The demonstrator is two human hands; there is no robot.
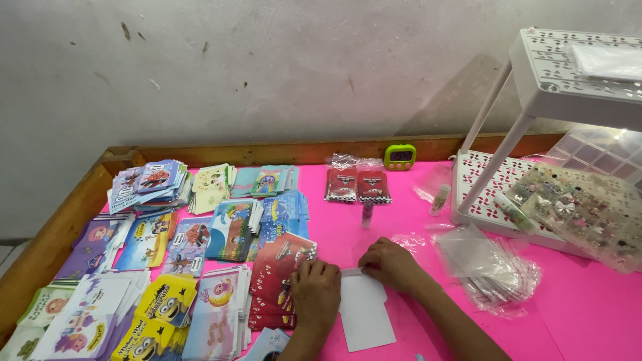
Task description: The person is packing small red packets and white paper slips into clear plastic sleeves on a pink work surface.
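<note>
Head view, single frame, looking down on a pink table top [588, 314] with a raised wooden rim [60, 220], set against a grey wall.

Hands: left hand [315, 287] palm down, fingers curled, pressing on the top left edge of a white envelope [364, 311] and overlapping the red packets beside it; right hand [391, 262] fingers bent, pinching the upper edge of the same envelope at its flap; both closed on the envelope, which lies flat on the pink surface near the front edge, between the two forearms.

Left of the hands: stack of red packets [277, 281] just beside the envelope; yellow cartoon packets [157, 314]; pale pink packets [217, 314]; blue packets [231, 230]; further fanned piles of printed packets [150, 180] reaching back to the wooden rim.

Behind the hands: two red packets in clear sleeves [358, 182]; a small pink tube [367, 214] standing upright just in front of them; a green digital timer [400, 156] against the rear rim, display unreadable.

Right of the hands: loose pile of clear plastic sleeves [491, 264] near the right hand; white perforated two-tier rack [568, 73]; a white glue stick [439, 199] leaning by the rack's base; clear compartment box of small trinkets [582, 210] resting on the lower tier, contents too small to tell.
</note>
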